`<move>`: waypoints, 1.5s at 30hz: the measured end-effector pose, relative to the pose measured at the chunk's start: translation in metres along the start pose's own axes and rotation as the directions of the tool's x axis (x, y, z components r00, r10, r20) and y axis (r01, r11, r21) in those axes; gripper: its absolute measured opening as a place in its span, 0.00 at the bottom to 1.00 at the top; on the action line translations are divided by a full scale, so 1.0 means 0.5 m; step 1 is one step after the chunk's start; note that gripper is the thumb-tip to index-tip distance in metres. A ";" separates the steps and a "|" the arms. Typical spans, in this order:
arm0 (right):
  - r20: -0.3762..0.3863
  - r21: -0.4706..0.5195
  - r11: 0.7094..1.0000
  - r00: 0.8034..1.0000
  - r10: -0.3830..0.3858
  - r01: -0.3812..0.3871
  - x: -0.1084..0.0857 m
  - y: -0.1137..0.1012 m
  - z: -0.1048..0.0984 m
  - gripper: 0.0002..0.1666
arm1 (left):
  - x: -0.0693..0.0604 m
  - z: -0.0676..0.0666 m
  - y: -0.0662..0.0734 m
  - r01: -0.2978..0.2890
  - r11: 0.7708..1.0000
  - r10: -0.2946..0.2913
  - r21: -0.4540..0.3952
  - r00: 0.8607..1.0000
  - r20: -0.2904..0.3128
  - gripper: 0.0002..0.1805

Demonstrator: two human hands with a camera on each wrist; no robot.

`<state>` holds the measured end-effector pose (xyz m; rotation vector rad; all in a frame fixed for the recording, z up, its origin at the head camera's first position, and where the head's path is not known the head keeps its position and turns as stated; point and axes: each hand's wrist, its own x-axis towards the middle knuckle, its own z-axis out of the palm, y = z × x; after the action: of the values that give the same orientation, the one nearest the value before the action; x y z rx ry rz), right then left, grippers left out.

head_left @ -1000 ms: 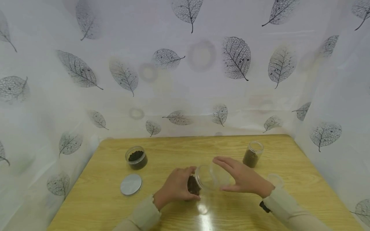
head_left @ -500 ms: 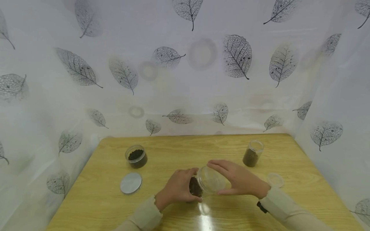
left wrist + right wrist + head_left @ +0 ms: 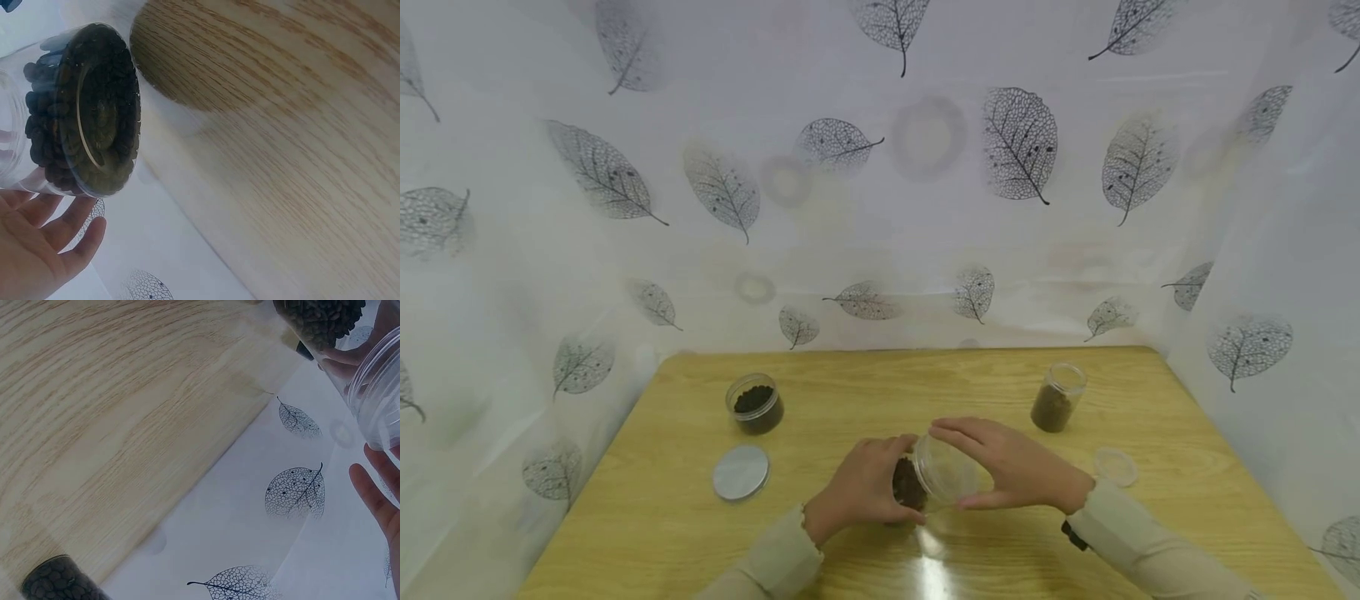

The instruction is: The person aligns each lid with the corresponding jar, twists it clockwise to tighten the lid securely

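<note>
My left hand (image 3: 861, 485) grips a clear jar (image 3: 910, 485) partly filled with dark brown beans. The jar is tipped on its side, its mouth facing right. In the left wrist view its beans (image 3: 94, 112) show through the base, with fingers (image 3: 69, 231) along one side. My right hand (image 3: 1015, 468) holds a clear plastic lid (image 3: 957, 473) between thumb and fingers at the jar's mouth. In the right wrist view the ridged clear rim (image 3: 380, 394) sits close to the right fingertips (image 3: 375, 453). Whether the lid is seated on the mouth I cannot tell.
An open low jar (image 3: 756, 408) of black grains stands at the back left, a silver lid (image 3: 741, 472) in front of it. At the back right is an open taller jar (image 3: 1056, 404) of dark contents, with a clear lid (image 3: 1115, 467) lying nearby. Leaf-printed sheeting (image 3: 880, 217) surrounds the table.
My right hand has moved left, bringing the clear lid up to the jar's mouth. The left hand and its jar have shifted only slightly right.
</note>
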<state>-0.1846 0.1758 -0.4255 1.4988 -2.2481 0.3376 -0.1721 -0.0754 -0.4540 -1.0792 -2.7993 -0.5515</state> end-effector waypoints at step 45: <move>0.021 0.051 0.963 0.964 0.265 -0.266 0.004 -0.045 0.014 0.52 | -0.008 0.001 0.009 0.020 0.987 -0.018 0.159 1.000 -0.011 0.56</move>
<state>-0.1662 0.1625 -0.4316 1.2263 -2.4734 0.4717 -0.1661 -0.0745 -0.4540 -1.0162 -2.7921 -0.3262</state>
